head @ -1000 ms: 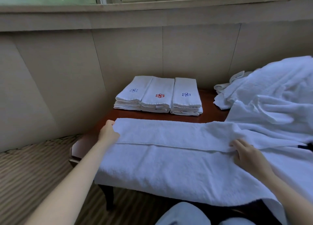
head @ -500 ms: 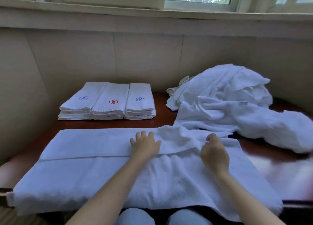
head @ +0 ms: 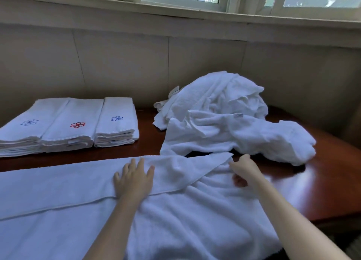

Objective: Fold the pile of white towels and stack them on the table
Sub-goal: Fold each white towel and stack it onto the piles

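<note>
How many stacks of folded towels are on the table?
3, side by side at back left: left stack with a dark blue emblem, middle stack with a red one, right stack with a blue one. More may lie beyond the left edge.

Left hand (head: 133,178) slid from towel (head: 58,191) end to middle; right hand (head: 243,170) reached flap corner.

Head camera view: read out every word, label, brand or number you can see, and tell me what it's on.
No text here can be read.
Too blurred to read: the sewn tag on the crumpled towel pile.
No letters: the folded towel stacks carry only embroidered pinwheel emblems, blue, red, blue.
Nothing on the spread towel.
</note>
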